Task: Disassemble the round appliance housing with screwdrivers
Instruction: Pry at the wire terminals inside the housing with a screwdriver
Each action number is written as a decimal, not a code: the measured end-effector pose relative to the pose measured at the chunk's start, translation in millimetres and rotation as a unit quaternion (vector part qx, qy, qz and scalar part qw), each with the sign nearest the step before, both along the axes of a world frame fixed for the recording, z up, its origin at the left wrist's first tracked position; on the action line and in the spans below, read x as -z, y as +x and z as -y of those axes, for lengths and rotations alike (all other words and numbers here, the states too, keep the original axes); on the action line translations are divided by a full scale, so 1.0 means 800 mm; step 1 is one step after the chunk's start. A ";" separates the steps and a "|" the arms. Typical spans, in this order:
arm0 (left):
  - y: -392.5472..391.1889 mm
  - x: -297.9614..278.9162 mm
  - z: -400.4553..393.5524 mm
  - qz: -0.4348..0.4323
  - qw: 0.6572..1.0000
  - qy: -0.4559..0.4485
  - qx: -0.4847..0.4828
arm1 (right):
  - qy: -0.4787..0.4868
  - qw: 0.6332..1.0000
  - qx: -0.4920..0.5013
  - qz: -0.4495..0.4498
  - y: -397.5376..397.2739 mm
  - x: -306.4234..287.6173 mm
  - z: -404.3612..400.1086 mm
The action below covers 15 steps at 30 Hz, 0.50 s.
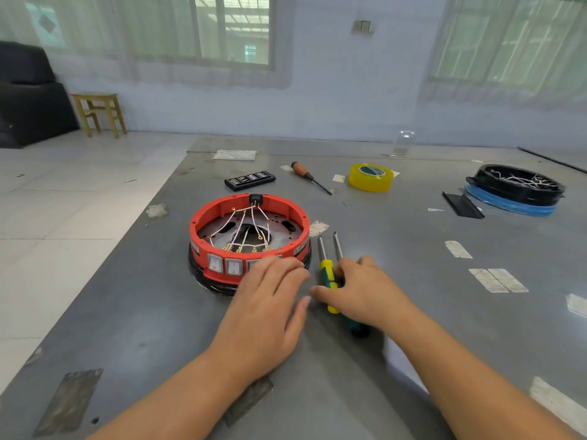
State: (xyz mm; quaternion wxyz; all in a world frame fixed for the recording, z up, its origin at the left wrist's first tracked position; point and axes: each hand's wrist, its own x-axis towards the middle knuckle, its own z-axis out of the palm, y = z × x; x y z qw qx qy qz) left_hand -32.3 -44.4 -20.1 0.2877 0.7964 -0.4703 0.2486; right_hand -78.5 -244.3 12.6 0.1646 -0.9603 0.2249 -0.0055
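Head view: the grey table (413, 281) carries several loose things behind the work area. At the far centre lie a black bit case (250, 180), a wooden-handled screwdriver (309, 177) with its tip pointing near and right, and a yellow tape roll (370, 177). Far right sits a black round housing (516, 185) on a blue ring, with a dark flat strip (462, 205) just beside it. Scraps of pale tape dot the surface. The red round housing (249, 239) stands left of centre, open side up, with white wires strung across its inside and rocker switches on its near wall. The left hand (266, 309) lies flat with straight, relaxed fingers, fingertips touching the housing's near right rim and hiding part of that wall. Just right of the housing lie two screwdrivers (328, 277) side by side, long axes running near to far, tips pointing away. The right hand (362, 292) curls over their green-and-yellow handles, covering most of one; whether it truly grips them cannot be told.
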 end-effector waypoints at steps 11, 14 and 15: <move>-0.004 -0.009 0.078 -0.275 0.961 -0.012 0.038 | -0.039 0.996 0.033 0.068 0.013 0.010 0.014; 0.001 -0.006 0.083 -0.282 0.959 -0.017 0.028 | -0.064 0.996 0.053 0.039 0.010 0.012 0.018; 0.002 -0.005 0.079 -0.273 0.962 -0.014 0.024 | -0.070 0.995 0.059 0.030 0.009 0.013 0.018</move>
